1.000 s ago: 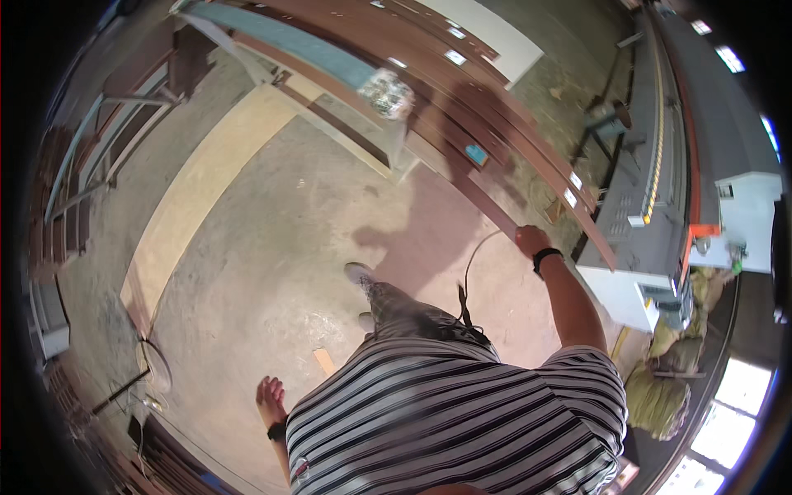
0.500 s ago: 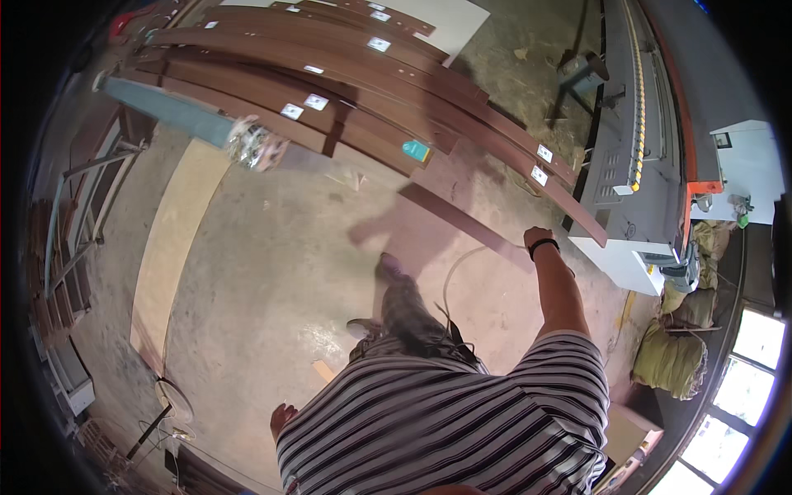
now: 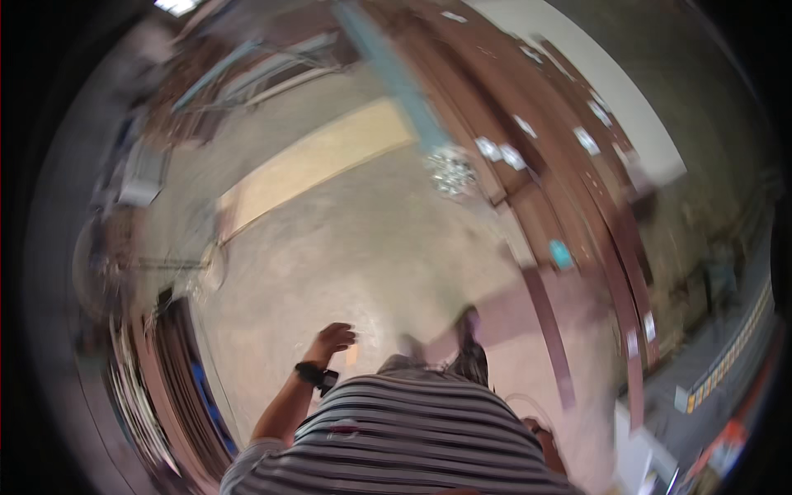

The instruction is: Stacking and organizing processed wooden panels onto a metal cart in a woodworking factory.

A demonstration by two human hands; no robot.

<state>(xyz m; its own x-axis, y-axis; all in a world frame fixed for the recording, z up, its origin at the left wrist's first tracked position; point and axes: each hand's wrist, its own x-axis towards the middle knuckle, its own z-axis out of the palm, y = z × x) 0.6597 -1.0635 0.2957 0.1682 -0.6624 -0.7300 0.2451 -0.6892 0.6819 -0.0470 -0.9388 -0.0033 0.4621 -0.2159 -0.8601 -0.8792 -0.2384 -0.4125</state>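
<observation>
My left hand (image 3: pixel 334 339), with a black watch at its wrist, hangs over the concrete floor in front of my striped shirt. Its fingers are loosely bent and a little apart, with nothing in them. Close against the right side of my shirt is my right hand (image 3: pixel 542 437), mostly hidden and blurred, so its fingers do not show. Long brown boards (image 3: pixel 569 186) with white labels lie to the right, one bearing a teal tag (image 3: pixel 561 253). A single narrow brown board (image 3: pixel 546 330) sticks out toward me from their near end.
A pale plank (image 3: pixel 318 161) lies on the floor ahead. Beside the boards runs a blue-grey beam (image 3: pixel 388 70) with a shiny wrapped end (image 3: pixel 451 171). Stacked dark panels (image 3: pixel 181 371) stand at left, a metal frame (image 3: pixel 289 70) at far left. A grey machine (image 3: pixel 734 346) is at right.
My view has swung left, so the boards and machine now sit farther right. My left hand has come forward over the floor; my right hand has dropped back beside my body, away from the narrow board.
</observation>
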